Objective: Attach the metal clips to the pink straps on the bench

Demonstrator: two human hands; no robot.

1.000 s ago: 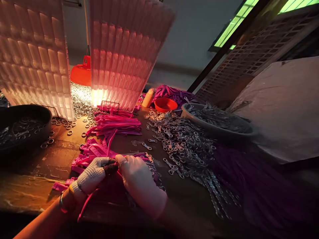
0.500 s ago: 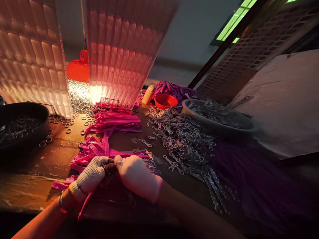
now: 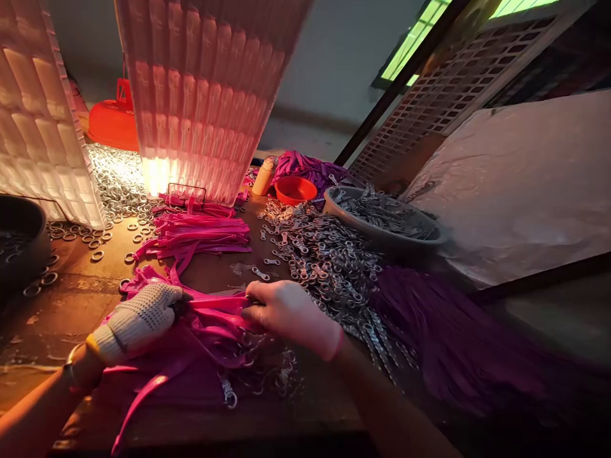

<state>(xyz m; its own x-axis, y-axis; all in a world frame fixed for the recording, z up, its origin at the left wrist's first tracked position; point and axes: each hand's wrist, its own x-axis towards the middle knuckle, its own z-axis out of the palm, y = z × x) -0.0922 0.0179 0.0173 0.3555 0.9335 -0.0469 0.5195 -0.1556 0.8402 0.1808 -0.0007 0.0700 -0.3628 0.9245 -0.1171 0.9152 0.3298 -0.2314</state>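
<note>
We pinch a pink strap (image 3: 214, 304) between both hands, its long axis running nine to three: left hand (image 3: 136, 318) gripping one end, right hand (image 3: 286, 312) the other.

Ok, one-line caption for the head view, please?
Knit-gloved left hand and thin-gloved right hand pull a pink strap beside heaped silver metal clasps.

No writing, label, brand or number can be read anywhere in this view. The pink straps (image 3: 195, 232) and the metal clips (image 3: 329, 261) on the surface show no legible marks.
</note>
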